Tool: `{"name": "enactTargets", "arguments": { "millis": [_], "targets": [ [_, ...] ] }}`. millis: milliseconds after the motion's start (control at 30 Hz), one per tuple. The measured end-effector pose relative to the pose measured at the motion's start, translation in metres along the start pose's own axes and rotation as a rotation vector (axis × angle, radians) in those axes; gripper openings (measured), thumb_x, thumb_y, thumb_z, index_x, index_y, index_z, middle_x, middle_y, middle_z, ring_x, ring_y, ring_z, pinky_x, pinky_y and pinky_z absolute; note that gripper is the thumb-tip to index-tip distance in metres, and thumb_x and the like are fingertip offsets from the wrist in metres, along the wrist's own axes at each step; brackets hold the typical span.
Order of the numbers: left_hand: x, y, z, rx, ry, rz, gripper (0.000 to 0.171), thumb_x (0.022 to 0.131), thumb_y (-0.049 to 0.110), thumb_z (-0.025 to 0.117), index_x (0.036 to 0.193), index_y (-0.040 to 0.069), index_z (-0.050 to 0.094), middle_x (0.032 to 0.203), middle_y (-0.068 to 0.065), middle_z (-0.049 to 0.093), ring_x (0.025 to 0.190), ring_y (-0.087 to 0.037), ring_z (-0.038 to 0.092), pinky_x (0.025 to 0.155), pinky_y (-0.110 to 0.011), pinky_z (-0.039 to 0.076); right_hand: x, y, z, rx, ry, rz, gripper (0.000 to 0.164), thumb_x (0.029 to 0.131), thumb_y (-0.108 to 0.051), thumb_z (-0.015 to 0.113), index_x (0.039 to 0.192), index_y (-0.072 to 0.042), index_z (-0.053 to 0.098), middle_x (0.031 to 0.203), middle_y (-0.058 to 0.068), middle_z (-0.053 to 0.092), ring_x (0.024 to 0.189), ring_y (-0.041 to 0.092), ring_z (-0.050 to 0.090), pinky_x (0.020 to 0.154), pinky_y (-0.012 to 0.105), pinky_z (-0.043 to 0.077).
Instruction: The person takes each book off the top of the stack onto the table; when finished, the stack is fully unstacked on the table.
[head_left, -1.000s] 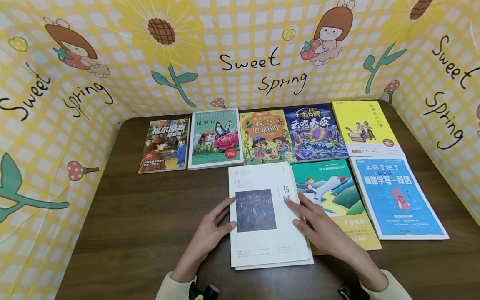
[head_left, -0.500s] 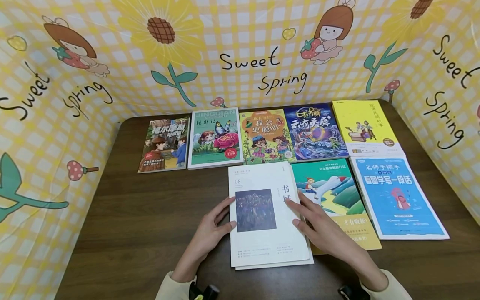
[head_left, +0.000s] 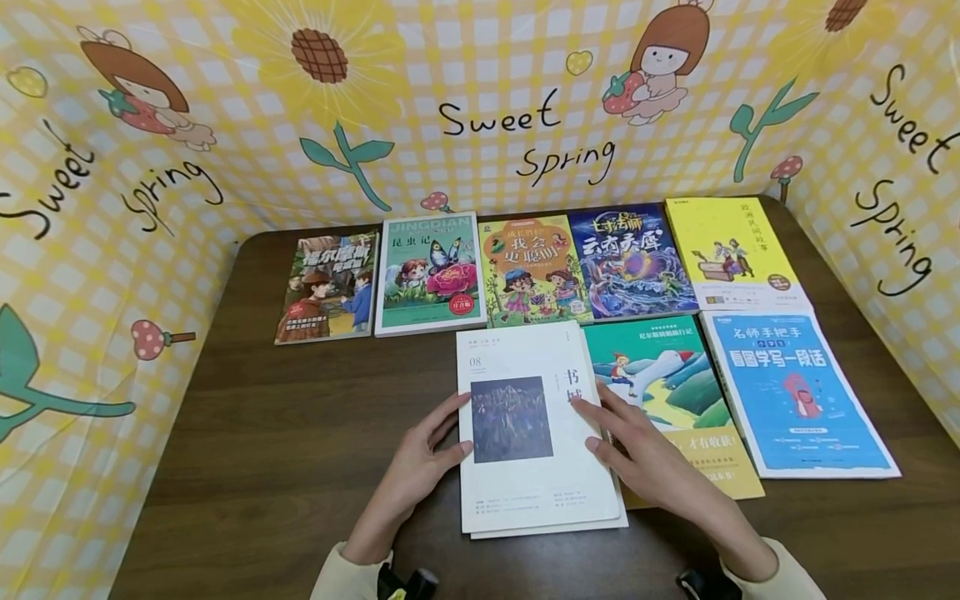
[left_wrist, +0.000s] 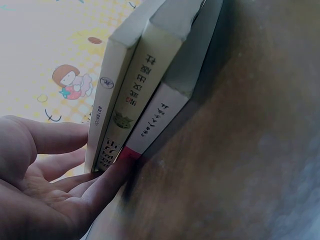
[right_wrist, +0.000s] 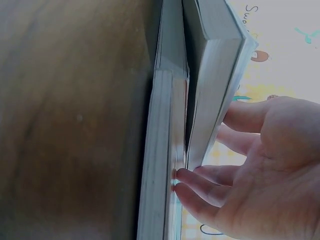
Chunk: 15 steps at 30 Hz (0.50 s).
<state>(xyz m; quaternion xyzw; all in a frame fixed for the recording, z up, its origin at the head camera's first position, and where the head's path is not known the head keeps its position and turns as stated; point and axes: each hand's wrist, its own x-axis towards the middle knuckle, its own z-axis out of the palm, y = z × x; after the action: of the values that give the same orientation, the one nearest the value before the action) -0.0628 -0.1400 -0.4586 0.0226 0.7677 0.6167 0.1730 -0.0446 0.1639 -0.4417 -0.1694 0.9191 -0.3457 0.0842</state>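
Observation:
A white book [head_left: 517,492] with a dark square picture on its cover lies at the front middle, on top of another pale book whose edges peek out below and right. My left hand [head_left: 420,462] touches its left side, thumb at the cover edge. The left wrist view shows the fingers lying against several stacked spines [left_wrist: 132,100]. Thumb and index fingertip of my right hand [head_left: 645,454] rest on the cover's right part. In the right wrist view, its lower fingers touch the edge of a thick book [right_wrist: 162,150]. The stack overlaps the green-and-yellow book [head_left: 660,383].
A blue book [head_left: 806,400] lies at the right. Along the back are a detective-style book [head_left: 330,287], a green butterfly book [head_left: 431,275], an orange-green book [head_left: 532,271], a dark blue book [head_left: 633,262] and a yellow book [head_left: 731,250]. A checked cloth [head_left: 480,50] walls the brown table [head_left: 262,467].
The head view has shifted very slightly. Both hands and all the books stay where they were.

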Motion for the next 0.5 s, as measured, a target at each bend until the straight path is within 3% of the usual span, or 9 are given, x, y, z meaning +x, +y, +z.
{"name": "enactTargets", "arguments": {
  "millis": [500],
  "targets": [
    [0.0006, -0.0006, -0.0004, 0.007, -0.003, 0.005, 0.058, 0.09, 0.002, 0.065, 0.142, 0.02, 0.049, 0.154, -0.007, 0.031, 0.14, -0.031, 0.032, 0.101, -0.047, 0.042, 0.0003, 0.0013, -0.001, -0.001, 0.0, -0.003, 0.054, 0.096, -0.021, 0.06, 0.147, -0.02, 0.043, 0.155, 0.02, 0.026, 0.131, 0.048, 0.037, 0.09, 0.061, 0.044]
  ]
}}
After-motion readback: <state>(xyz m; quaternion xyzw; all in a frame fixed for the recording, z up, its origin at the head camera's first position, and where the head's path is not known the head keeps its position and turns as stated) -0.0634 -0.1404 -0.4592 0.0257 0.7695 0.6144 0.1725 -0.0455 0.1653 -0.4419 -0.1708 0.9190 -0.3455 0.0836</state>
